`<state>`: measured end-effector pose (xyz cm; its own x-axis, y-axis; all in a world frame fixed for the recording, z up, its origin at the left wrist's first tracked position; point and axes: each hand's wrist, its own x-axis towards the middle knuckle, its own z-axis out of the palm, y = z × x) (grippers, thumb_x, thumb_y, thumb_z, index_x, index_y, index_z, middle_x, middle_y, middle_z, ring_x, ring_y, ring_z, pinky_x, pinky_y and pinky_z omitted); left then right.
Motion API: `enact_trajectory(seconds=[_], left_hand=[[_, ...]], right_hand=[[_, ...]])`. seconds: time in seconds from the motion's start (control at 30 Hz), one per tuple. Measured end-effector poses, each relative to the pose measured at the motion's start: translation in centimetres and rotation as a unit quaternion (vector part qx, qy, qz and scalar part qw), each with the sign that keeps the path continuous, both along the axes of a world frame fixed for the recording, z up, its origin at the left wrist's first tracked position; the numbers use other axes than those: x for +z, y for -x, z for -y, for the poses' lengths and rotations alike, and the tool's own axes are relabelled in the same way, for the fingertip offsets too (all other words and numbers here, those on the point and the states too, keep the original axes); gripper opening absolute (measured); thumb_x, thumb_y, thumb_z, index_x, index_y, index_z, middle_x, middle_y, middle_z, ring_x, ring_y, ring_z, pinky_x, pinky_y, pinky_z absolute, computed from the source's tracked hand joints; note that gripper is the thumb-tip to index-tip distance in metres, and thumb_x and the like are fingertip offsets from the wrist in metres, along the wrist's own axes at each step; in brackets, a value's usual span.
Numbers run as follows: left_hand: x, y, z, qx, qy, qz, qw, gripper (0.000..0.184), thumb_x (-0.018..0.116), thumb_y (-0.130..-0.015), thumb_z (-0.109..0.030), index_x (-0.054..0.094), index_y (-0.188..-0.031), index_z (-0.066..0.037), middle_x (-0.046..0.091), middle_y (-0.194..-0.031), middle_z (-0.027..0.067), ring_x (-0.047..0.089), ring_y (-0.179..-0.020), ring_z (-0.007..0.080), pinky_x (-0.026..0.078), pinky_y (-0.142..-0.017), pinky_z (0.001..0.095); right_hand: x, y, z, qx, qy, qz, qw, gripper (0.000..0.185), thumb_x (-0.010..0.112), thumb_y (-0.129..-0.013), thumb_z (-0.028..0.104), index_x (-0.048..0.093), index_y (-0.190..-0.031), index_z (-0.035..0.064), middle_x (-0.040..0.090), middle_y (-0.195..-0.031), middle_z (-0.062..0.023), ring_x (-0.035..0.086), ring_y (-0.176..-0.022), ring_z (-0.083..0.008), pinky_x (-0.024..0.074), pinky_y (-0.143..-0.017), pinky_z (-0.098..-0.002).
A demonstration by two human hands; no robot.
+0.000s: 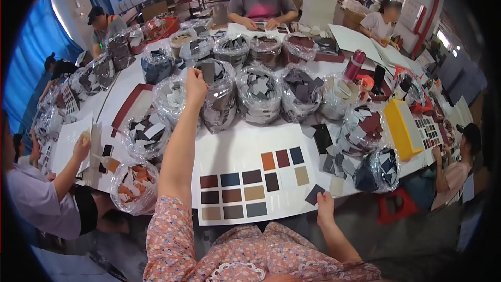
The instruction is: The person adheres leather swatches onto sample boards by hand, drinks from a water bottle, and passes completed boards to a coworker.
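My left hand (196, 87) stretches far forward over the bags, fingers pinched on a dark grey-brown swatch (208, 73) beside a bag of dark swatches (219, 96). Close to my body, my right hand (325, 210) pinches a dark purplish-grey swatch (314, 195) at the lower right edge of a white sample sheet (292, 219). Rows of coloured swatches lie on that sheet, among them an orange swatch (267, 161), a blue swatch (229, 179) and a tan swatch (301, 175). Some marked spaces between them are white.
Several plastic-lined bags of swatches (259, 94) ring the sheet. A black phone (322, 138) lies right of it, near a yellow box (402, 129) and a dark red bottle (355, 64). A red stool (395, 206) stands below the table. Other people work around it.
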<state>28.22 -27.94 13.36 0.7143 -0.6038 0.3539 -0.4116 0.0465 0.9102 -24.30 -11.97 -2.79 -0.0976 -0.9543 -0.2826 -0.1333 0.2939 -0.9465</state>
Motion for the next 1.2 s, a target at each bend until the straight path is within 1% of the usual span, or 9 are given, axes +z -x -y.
enact_trajectory(seconds=[0.13,0.23,0.37,0.47,0.63,0.73,0.97,1.1,1.2], left_hand=[[-1.3,-1.6,2.0,-0.09,0.021,-0.123,0.988,0.022,0.052,-0.09,-0.002,0.058,-0.111,0.001,0.062,-0.08,0.0072,0.059,-0.055,0.014,0.043,-0.048,0.0289],[-0.6,-1.4,1.6,-0.127,-0.026,-0.167,0.977,0.014,0.06,-0.087,-0.008,0.064,-0.099,-0.001,0.065,-0.087,0.0044,0.062,-0.062,0.0135,0.045,-0.054,0.0303],[-2.2,-3.3,2.9,0.021,0.001,0.144,0.989,0.012,0.065,-0.086,-0.011,0.062,-0.089,0.0,0.066,-0.084,0.0059,0.065,-0.07,0.0251,0.046,-0.061,0.0342],[-2.3,-3.8,3.7,0.153,0.125,0.464,0.863,0.013,0.064,-0.086,-0.011,0.057,-0.084,-0.001,0.065,-0.083,0.0114,0.062,-0.076,0.0346,0.046,-0.066,0.0378],[3.5,-1.0,2.3,0.004,0.045,0.205,0.978,0.014,0.06,-0.09,-0.009,0.049,-0.086,-0.001,0.055,-0.077,0.0125,0.05,-0.068,0.0282,0.044,-0.068,0.0357],[4.2,-0.9,3.4,0.036,0.056,0.21,0.975,0.012,0.057,-0.091,-0.009,0.048,-0.092,-0.001,0.061,-0.083,0.0206,0.061,-0.08,0.0396,0.046,-0.07,0.0434],[1.9,-4.3,5.2,0.068,-0.052,0.205,0.975,0.025,0.057,-0.091,-0.035,0.061,-0.106,-0.015,0.068,-0.089,0.0096,0.065,-0.087,0.0297,0.045,-0.077,0.0425],[1.6,-5.7,3.7,0.162,-0.115,0.336,0.921,0.027,0.063,-0.086,-0.039,0.07,-0.101,-0.017,0.067,-0.101,0.0112,0.062,-0.1,0.0302,0.045,-0.084,0.0454],[1.5,-3.0,1.7,0.038,0.128,0.212,0.968,0.02,0.063,-0.092,-0.021,0.066,-0.101,-0.002,0.066,-0.091,0.0071,0.059,-0.075,0.0118,0.047,-0.068,0.0262]], right_hand=[[-1.6,1.6,0.7,0.006,0.186,-0.215,0.959,0.012,0.056,-0.095,0.011,0.051,-0.087,0.0026,0.047,-0.084,-0.0009,0.044,-0.074,-0.0107,0.0405,-0.068,-0.0267],[-2.8,3.8,1.1,0.006,0.194,-0.149,0.97,0.015,0.055,-0.095,0.01,0.053,-0.104,-0.0022,0.053,-0.099,-0.0088,0.055,-0.083,-0.0163,0.0458,-0.075,-0.0291],[0.6,2.6,0.8,-0.009,0.169,-0.072,0.983,0.013,0.054,-0.097,0.012,0.051,-0.099,0.0003,0.053,-0.089,-0.0036,0.05,-0.079,-0.0101,0.0431,-0.072,-0.025],[0.1,2.9,0.6,0.011,0.166,-0.044,0.985,0.015,0.053,-0.098,0.012,0.052,-0.106,-0.0007,0.056,-0.093,-0.0044,0.053,-0.081,-0.0093,0.0448,-0.073,-0.0248],[0.9,2.1,0.4,0.031,0.177,-0.02,0.983,0.013,0.052,-0.098,0.011,0.052,-0.103,-0.0006,0.057,-0.089,-0.0032,0.053,-0.078,-0.0082,0.0445,-0.07,-0.0243],[0.9,1.9,0.6,0.031,0.171,0.001,0.985,0.011,0.053,-0.098,0.011,0.051,-0.095,0.0011,0.053,-0.081,-0.0001,0.048,-0.073,-0.0056,0.0413,-0.065,-0.0232],[-0.5,2.2,0.4,0.029,0.136,0.02,0.99,0.012,0.058,-0.096,0.009,0.051,-0.09,0.0005,0.046,-0.072,0.0047,0.044,-0.068,-0.0027,0.0373,-0.059,-0.0194],[2.6,1.7,0.2,0.067,0.171,-0.188,0.965,0.01,0.063,-0.088,0.006,0.061,-0.093,-0.0023,0.061,-0.076,-0.0144,0.056,-0.065,-0.0183,0.0463,-0.064,-0.0296],[2.7,1.7,0.1,0.108,0.166,-0.191,0.961,0.012,0.065,-0.087,0.005,0.062,-0.095,-0.002,0.063,-0.075,-0.0127,0.058,-0.065,-0.0144,0.0492,-0.065,-0.0298]])
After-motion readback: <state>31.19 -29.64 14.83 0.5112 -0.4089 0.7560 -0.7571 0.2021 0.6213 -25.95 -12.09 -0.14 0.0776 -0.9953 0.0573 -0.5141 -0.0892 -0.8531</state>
